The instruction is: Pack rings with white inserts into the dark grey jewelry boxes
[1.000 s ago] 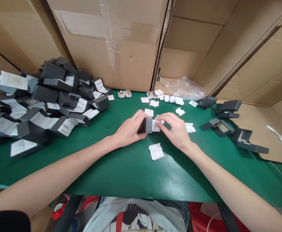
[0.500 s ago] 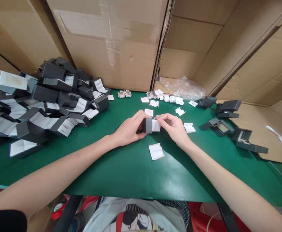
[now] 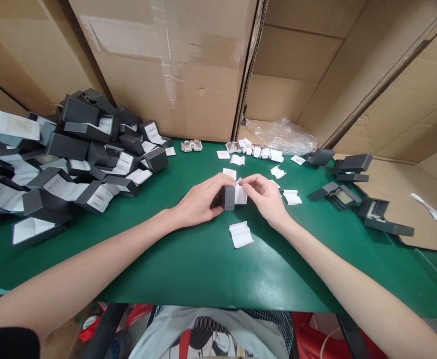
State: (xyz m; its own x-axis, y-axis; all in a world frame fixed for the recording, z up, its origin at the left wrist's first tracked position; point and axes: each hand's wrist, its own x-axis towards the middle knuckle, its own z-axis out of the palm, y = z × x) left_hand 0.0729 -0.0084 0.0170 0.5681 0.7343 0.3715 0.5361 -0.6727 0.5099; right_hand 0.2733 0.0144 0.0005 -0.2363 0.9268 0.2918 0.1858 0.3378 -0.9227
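Note:
In the middle of the green table, my left hand (image 3: 199, 202) is closed around a small dark grey box (image 3: 229, 198), its fingers partly hidden behind it. A white lining piece (image 3: 241, 195) shows at the box's right side. Thumb and fingertips of my right hand (image 3: 265, 197) pinch the upper edge of that white piece. Whether the piece is fixed to the box, I cannot tell. A loose, creased white sheet (image 3: 241, 235) lies just in front of the hands. Behind the box rests a small white card (image 3: 229, 173).
Open dark boxes with white linings form a large pile (image 3: 87, 144) on the left. Several dark boxes (image 3: 338, 196) lie at the right. Small white pieces (image 3: 265, 152) and clear plastic film (image 3: 284, 135) sit at the back, before tall cardboard boxes (image 3: 173, 65).
Both hands stay at nearly the same spot on the box and its white piece. My right fingertips have shifted slightly; the whole view has moved a little.

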